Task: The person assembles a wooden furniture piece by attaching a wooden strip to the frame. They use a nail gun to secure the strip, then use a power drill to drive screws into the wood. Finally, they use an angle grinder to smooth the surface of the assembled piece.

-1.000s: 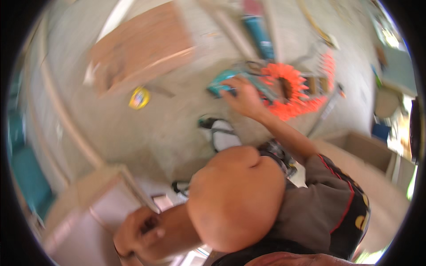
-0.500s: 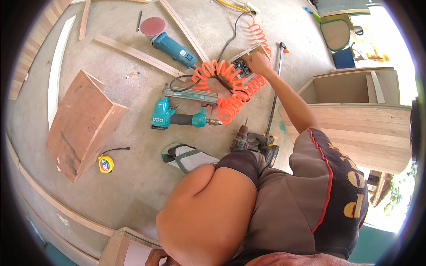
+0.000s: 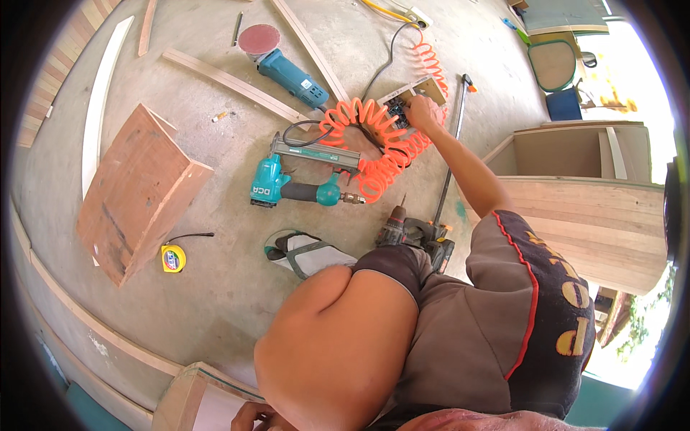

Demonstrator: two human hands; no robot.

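My right hand (image 3: 424,113): fingers inside open box (image 3: 432,87), grip hidden, I cannot tell | Screws (image 3: 394,108), loose: toward box's left edge, beside orange hose (image 3: 390,169) | Handling, as I judge: pinch singly by heads, keep fingertips off points

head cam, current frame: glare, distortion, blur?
Head view: bright area at right blown out to white; head view: wooden strip at lower left bows near the black fisheye rim; head view: nail gun and tape measure crisp; head view: right hand reasonably sharp at the box, whose small contents are hard to tell apart.
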